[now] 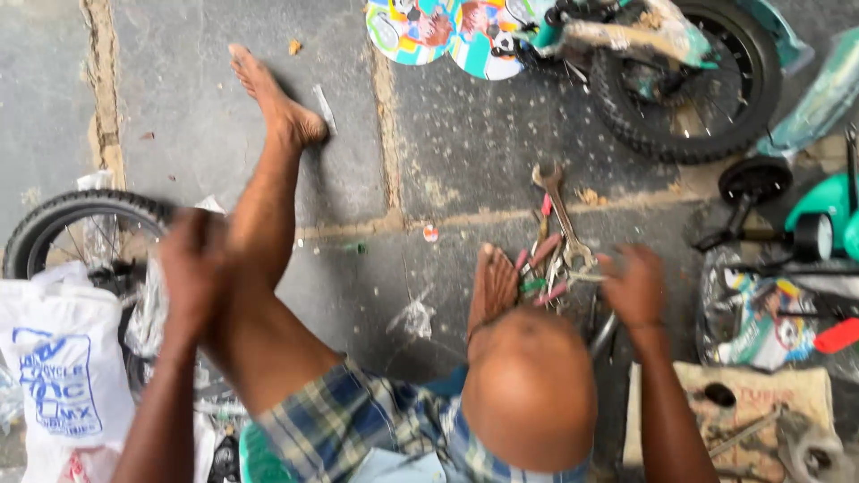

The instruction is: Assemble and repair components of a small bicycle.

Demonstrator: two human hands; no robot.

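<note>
Grey paving slabs (179, 107) carry everything in the head view, the only 1 supplied.

Your right hand (633, 286) is down over a heap of hand tools (550, 268) just beyond your bent knee (530, 385). Its fingers are curled over the right edge of the heap; motion blur hides whether they have closed on any 1 tool, so I cannot tell if you have a grip. A large open-ended spanner (557, 210) lies lengthwise on the heap, head pointing away from you, apparently untouched.

Your left hand (192, 268) is raised beside your outstretched left leg (268, 197), close against the shin. It is badly blurred; whether its fingers are open or closed cannot be told, and nothing shows in it.

A loose spoked wheel with tyre (76, 224) lies just beyond that hand, partly behind a white plastic bag (63, 367). A small children's bicycle (662, 63) lies well apart at the top, with 1 wheel visibly mounted. Stabiliser wheels (756, 179) and wrapped parts (761, 317) sit at the right; a worn piece of cardboard (716, 411) carries more fittings.

Judgement: the work is at an early-to-middle stage. Parts are unpacked and tools laid out, yet the loose wheel is unfitted and several pieces remain wrapped.
</note>
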